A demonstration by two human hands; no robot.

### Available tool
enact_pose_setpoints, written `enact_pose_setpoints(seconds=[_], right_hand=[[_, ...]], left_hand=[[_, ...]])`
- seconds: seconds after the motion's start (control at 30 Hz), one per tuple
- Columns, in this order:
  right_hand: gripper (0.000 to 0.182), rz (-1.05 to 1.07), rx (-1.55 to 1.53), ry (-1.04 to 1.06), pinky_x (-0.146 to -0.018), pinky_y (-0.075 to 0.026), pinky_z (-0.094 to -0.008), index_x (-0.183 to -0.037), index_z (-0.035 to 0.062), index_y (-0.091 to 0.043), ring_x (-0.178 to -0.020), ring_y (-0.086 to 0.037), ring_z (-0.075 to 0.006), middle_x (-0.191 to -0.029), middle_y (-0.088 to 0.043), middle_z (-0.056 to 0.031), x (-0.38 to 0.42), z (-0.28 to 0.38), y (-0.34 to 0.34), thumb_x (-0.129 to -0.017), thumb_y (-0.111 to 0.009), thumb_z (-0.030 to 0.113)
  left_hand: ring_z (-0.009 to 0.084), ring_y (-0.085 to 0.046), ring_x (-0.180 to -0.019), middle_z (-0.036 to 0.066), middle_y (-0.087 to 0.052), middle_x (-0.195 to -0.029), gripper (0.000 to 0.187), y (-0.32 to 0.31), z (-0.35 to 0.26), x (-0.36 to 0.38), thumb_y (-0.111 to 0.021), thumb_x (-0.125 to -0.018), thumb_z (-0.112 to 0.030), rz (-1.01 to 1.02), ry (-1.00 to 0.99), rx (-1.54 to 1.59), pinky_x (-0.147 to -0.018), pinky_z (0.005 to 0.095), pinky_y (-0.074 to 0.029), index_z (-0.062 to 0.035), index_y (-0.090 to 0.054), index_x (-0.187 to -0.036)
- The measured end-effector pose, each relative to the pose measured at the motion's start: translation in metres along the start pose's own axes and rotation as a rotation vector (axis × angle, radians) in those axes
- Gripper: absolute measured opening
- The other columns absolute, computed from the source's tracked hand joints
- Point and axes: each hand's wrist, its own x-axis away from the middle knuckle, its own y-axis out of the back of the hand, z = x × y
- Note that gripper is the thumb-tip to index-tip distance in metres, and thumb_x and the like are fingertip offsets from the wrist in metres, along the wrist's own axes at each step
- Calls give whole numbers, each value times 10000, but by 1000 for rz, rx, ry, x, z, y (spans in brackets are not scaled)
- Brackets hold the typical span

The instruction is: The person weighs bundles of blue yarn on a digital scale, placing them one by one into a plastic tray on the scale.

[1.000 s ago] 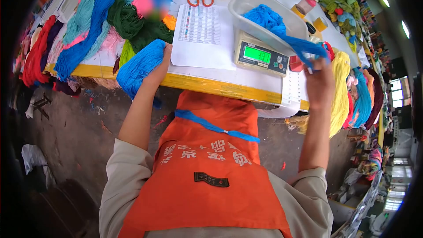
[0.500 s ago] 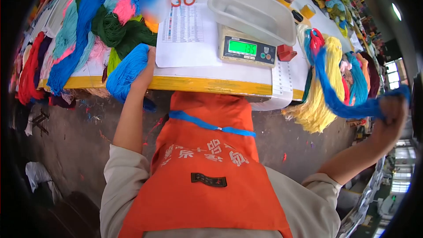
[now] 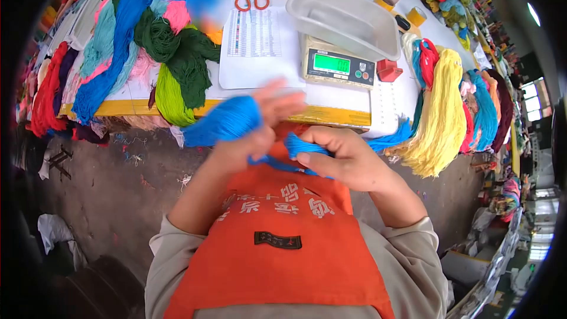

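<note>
My left hand [image 3: 271, 112] is in front of the table edge, fingers stretched out and smeared by motion. A thick blue yarn skein [image 3: 227, 121] hangs in the crook between its thumb and fingers. Close beside it, my right hand [image 3: 348, 156] is closed on a looped end of blue yarn [image 3: 304, 145], pinched between thumb and fingers. More blue yarn [image 3: 393, 137] shows beyond the right hand at the table edge. A thin blue tie [image 3: 274, 163] crosses the orange apron [image 3: 277, 272] below both hands.
On the table stand a digital scale [image 3: 339, 65] with a translucent tray [image 3: 345, 20] on it, a printed sheet [image 3: 254, 35] and red-handled snips [image 3: 251, 0]. Dark green yarn [image 3: 177, 47] and other skeins lie left; yellow yarn [image 3: 443, 112] hangs at the right edge.
My left hand has moved right with the blue skein, from the table edge to the middle. My right hand has come in from far right with blue yarn. The scale's display has changed.
</note>
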Motion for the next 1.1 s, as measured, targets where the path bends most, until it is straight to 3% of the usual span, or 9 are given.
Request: enact_pose_setpoints(seconds=[0.07, 0.2, 0.3, 0.37, 0.43, 0.57, 0.7, 0.8, 1.1], right_hand=[[117, -30, -60, 42, -687, -424, -234, -1016, 14, -614, -754, -476, -46, -826, -572, 22, -3, -3, -3, -959, -588, 112], [154, -141, -329, 36, -626, -430, -206, -1026, 20, -633, -726, -517, -36, -786, -601, 2, 16, -23, 9, -958, -610, 156], [142, -161, -284, -180, -553, -389, -194, -958, 46, -629, -683, -491, -27, -742, -572, 25, 40, -56, 30, -960, -618, 188], [155, -193, -212, -225, -574, -409, -201, -941, 44, -628, -693, -510, -38, -770, -578, 35, 51, -85, 46, -949, -638, 198], [153, -540, 145, -68, -638, -455, -226, -942, 44, -631, -733, -548, -64, -807, -586, 39, 55, -129, 72, -935, -657, 195], [269, -880, 1022, 105, -811, -475, -369, -1007, 42, -652, -969, -606, -304, -1024, -646, -125, 64, -162, 140, -762, -756, 87], [298, -856, 919, 52, -885, -396, -402, -1004, 121, -671, -997, -587, -277, -1047, -653, -49, 64, -182, 162, -732, -788, 155], [310, -846, 962, 26, -902, -363, -403, -1007, 144, -674, -1015, -584, -258, -1052, -652, -17, 63, -185, 168, -722, -794, 173], [311, -860, 923, 83, -926, -448, -368, -985, 62, -664, -1061, -566, -282, -1095, -645, -79, 65, -177, 155, -703, -793, 69]], left_hand=[[184, -614, -990, 152, -636, -1159, 616, 3, -3, 0, -603, -946, -265, 305, 90, -580, -786, 283, -494, -27, -375, -1467], [90, -572, -692, 63, -648, -892, 497, -21, -9, 6, -560, -960, -181, 227, 427, -224, -676, 226, -446, -14, -448, -1414], [72, -529, -650, 41, -607, -759, 475, -16, -15, 12, -548, -946, -83, 250, 318, -257, -620, 218, -420, -9, -450, -1405], [74, -525, -652, 39, -599, -752, 475, -19, -20, 12, -540, -947, -70, 288, 284, -221, -624, 218, -418, -7, -443, -1408], [82, -523, -672, 33, -580, -742, 478, -21, -19, 15, -528, -950, -58, 311, 252, -203, -646, 218, -420, 1, -428, -1413], [84, -535, -703, 27, -574, -753, 454, -41, -17, 7, -513, -955, -62, 264, 374, -296, -676, 223, -430, 9, -441, -1398], [71, -501, -642, 19, -553, -732, 444, -44, 9, 10, -529, -952, -121, 259, 312, -369, -588, 216, -368, 29, -472, -1366], [75, -525, -692, 4, -558, -734, 404, -48, 8, 7, -505, -963, -66, 258, 374, -327, -669, 227, -433, 5, -490, -1360], [74, -495, -676, 2, -524, -731, 404, -59, 18, 2, -493, -984, -86, 210, 389, -394, -657, 233, -421, 5, -462, -1376]])
